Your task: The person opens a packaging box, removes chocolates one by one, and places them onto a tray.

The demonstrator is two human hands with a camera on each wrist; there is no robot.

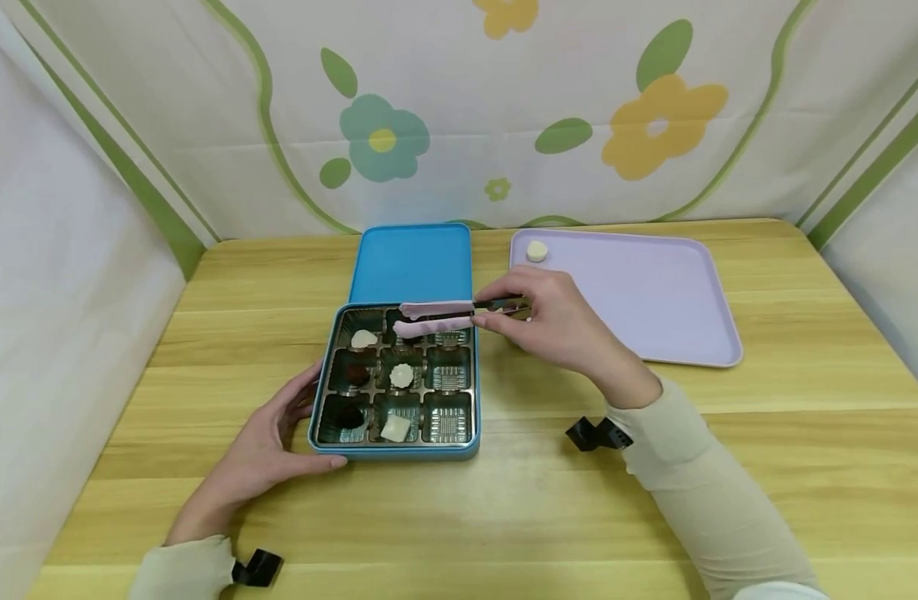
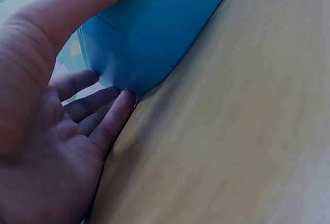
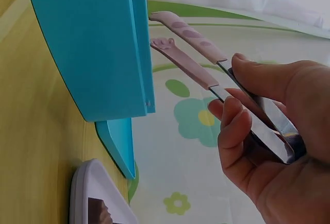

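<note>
My right hand [image 1: 552,321] holds a pair of pink-tipped metal tongs [image 1: 436,327], pinched between thumb and fingers. The tips stand apart over the back middle compartment of a blue tin box [image 1: 394,454], with nothing visible between them. At the tin's front left corner, my left hand [image 1: 259,450] grips it, thumb along the front and fingers against the left side. Inside the divided liner sit white pieces, among them a flower-shaped one [image 1: 402,376] and a square one [image 1: 395,428]. Brown and dark pieces [image 1: 349,417] lie there too; the tongs partly hide a dark one.
A blue lid [image 1: 411,262] lies behind the tin. To the right is a lilac tray [image 1: 654,300] with a white piece [image 1: 537,251] at its back left corner. In the right wrist view, a brown piece [image 3: 97,211] shows by the tray. Patterned cloth [image 1: 459,167] hangs behind the table.
</note>
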